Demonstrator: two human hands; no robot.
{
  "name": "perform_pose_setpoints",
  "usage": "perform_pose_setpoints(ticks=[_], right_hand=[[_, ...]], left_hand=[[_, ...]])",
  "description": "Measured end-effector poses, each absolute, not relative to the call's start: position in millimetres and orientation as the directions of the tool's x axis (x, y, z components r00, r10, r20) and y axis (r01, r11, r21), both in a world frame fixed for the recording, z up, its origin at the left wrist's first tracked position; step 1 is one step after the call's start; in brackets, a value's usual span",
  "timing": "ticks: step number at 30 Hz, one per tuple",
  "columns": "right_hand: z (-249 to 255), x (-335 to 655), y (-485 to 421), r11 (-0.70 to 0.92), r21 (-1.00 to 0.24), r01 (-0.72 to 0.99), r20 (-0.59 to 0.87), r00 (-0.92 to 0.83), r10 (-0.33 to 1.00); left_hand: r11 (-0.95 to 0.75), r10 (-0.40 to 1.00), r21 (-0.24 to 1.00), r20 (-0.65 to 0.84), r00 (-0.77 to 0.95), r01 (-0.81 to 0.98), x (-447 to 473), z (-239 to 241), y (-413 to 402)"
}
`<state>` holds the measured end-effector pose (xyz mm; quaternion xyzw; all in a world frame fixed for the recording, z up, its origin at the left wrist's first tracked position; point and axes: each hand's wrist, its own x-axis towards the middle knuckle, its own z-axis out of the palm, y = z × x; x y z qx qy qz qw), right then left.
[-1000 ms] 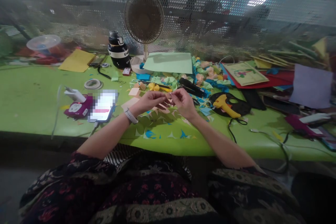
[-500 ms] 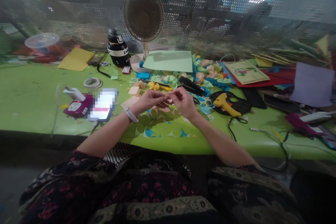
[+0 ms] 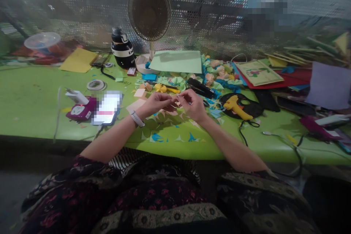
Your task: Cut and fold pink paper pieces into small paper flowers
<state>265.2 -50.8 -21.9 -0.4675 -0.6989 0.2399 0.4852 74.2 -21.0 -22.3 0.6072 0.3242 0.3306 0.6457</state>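
Note:
My left hand [image 3: 158, 104] and my right hand [image 3: 193, 105] meet over the near middle of the green table, fingertips pinched together. Whatever lies between them is too small and covered to make out. Paper scraps [image 3: 179, 138] in blue, peach and white lie beneath and in front of the hands. Just beyond my fingers are a yellow paper flower [image 3: 160, 87] and a black stapler [image 3: 201, 87]. Peach paper squares [image 3: 140, 93] rest beside my left hand. To the right of my right hand, a yellow glue gun [image 3: 236, 108] lies on a black round plate [image 3: 252, 108].
Behind the hands stand a fan [image 3: 149, 11] and a black bottle [image 3: 122, 49], with a light green sheet [image 3: 177, 62] and heaped paper pieces [image 3: 218, 71]. At left are a phone [image 3: 107, 108], a tape roll [image 3: 95, 85] and a purple power socket [image 3: 82, 110]. Cables [image 3: 242, 137] trail at right.
The view has shifted very slightly. Both hands keep nearly the same pinched pose in the same place; nothing on the table has visibly moved.

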Motion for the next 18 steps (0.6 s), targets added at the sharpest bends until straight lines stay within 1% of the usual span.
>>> perform_pose_setpoints(ticks=[8,10,13,15,18], right_hand=[[-24.1,265.3,-48.7,0.510,-0.762,0.399,0.517,-0.101,0.850],[-22.9,266.0,-48.4,0.481,-0.777,0.405,0.495,-0.079,0.865],[-21.4,269.3,-46.8,0.400,-0.819,0.412,0.414,-0.059,0.908],[-20.9,271.9,-45.3,0.376,-0.823,0.426,0.365,-0.112,0.924],[-21.3,274.3,-43.6,0.399,-0.802,0.444,0.338,-0.214,0.917]], left_hand=[[0.032,0.805,0.996,0.025,0.592,-0.085,73.3,-28.2,-17.9],[0.025,0.806,0.995,0.034,0.591,-0.092,72.8,-28.5,-17.5],[0.025,0.802,0.996,0.029,0.596,-0.082,72.4,-26.6,-18.8],[0.037,0.794,0.996,0.019,0.608,-0.079,72.8,-24.9,-20.0],[0.075,0.775,0.994,-0.008,0.632,-0.079,73.8,-24.0,-20.4]])
